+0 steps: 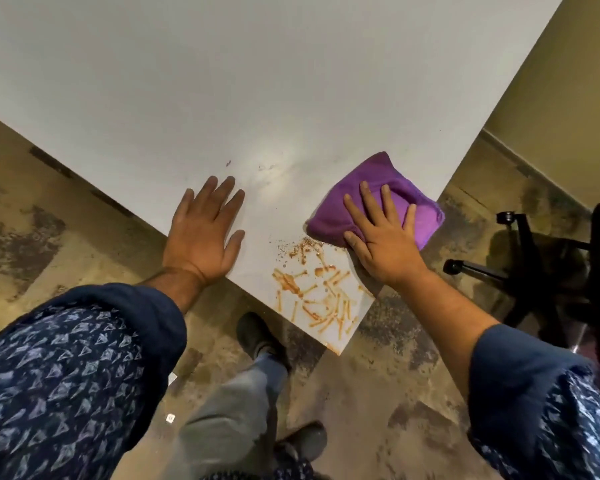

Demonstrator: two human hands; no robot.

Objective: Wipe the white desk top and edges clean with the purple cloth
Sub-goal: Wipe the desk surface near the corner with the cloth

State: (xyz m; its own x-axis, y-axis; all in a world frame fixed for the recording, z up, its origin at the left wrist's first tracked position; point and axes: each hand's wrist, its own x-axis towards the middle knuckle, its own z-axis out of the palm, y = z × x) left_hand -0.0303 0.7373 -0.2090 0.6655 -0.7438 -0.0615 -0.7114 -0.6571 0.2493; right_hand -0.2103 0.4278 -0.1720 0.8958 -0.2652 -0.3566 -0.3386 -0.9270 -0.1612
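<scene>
The white desk [222,81] fills the upper part of the view, its near corner pointing toward me. A folded purple cloth [388,192] lies near the desk's right edge, and my right hand [381,237] presses flat on it with fingers spread. My left hand [205,233] rests palm-down on the bare desk top by the left edge, holding nothing. Orange-brown streaks and crumbs [319,296] cover the corner between my hands, just below the cloth. A few small specks [228,163] mark the top above my left hand.
A black office chair [568,265] with its wheeled base stands on the floor to the right of the desk. Mottled brown floor [49,220] surrounds the corner. My legs and dark shoes [257,334] are below the desk corner. A beige wall [568,116] rises at right.
</scene>
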